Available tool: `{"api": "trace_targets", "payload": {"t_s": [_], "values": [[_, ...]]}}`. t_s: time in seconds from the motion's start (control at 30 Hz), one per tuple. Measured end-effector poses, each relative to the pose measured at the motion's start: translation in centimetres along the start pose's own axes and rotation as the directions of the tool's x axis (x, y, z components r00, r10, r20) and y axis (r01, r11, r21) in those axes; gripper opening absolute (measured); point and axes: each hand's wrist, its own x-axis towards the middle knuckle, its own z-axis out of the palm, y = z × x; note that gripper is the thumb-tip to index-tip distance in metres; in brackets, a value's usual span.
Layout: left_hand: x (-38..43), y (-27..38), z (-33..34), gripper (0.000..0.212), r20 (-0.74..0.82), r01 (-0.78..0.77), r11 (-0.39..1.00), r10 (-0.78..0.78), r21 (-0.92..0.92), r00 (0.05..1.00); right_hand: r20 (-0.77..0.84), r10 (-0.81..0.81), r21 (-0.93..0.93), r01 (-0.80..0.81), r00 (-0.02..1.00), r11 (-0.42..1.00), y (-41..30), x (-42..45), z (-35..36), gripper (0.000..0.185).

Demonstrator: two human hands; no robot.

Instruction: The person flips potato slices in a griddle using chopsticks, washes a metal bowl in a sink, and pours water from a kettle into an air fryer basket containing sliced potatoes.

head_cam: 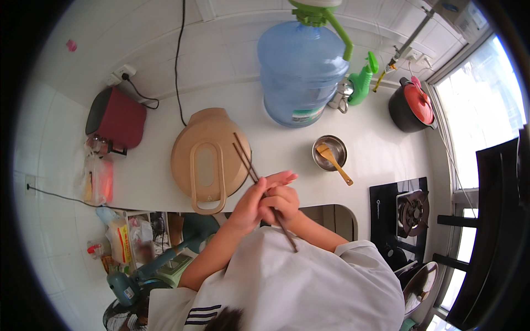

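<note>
A pair of dark brown chopsticks [246, 159] runs slantwise through my two hands, the tips over the round beige electric griddle [186, 153] with its lid down. My left hand [249, 204] has its thumb against the chopsticks and its fingers stretched out to the right. Curled fingers of my right hand [283, 202] close around them lower down, touching my left palm. Their lower ends come out in front of my white shirt [298, 281]. To the right, a wooden spatula [333, 160] leans in a small metal bowl [315, 159] on the white countertop [285, 159].
Behind stand a large blue water jug [298, 74] with a green pump, a metal pitcher [340, 97] and a green spray bottle [362, 85]. A red-lidded pot [414, 105] and gas stove [397, 215] are right. A dark red appliance [120, 118] and fan [124, 287] are left.
</note>
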Motion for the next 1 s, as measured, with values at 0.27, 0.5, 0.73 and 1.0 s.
{"api": "trace_targets", "payload": {"t_s": [0.27, 0.5, 0.73, 1.0], "values": [[-7.5, -2.9, -13.6, 0.034, -0.298, 0.31, 0.011, 0.309, 0.951, 0.903, -0.403, 0.603, 0.245, -0.554, 0.689, 0.796, 1.1, -1.0, -4.7, 0.048], [-10.5, -7.9, -19.7, 0.03, -0.17, 0.261, -0.139, 0.465, 0.955, 0.869, -0.129, 0.861, 0.582, -0.665, 0.492, 0.468, 1.6, 0.0, -3.9, 0.043], [-10.3, -7.8, -19.2, 0.032, -0.166, 0.289, -0.182, 0.496, 0.94, 0.852, -0.116, 0.877, 0.56, -0.699, 0.466, 0.446, 1.6, 2.2, -0.9, 0.017], [-10.4, -7.4, -20.2, 0.035, -0.152, 0.273, -0.224, 0.442, 0.936, 0.884, -0.115, 0.884, 0.542, -0.717, 0.453, 0.439, 2.3, 2.3, -0.7, 0.021]]}}
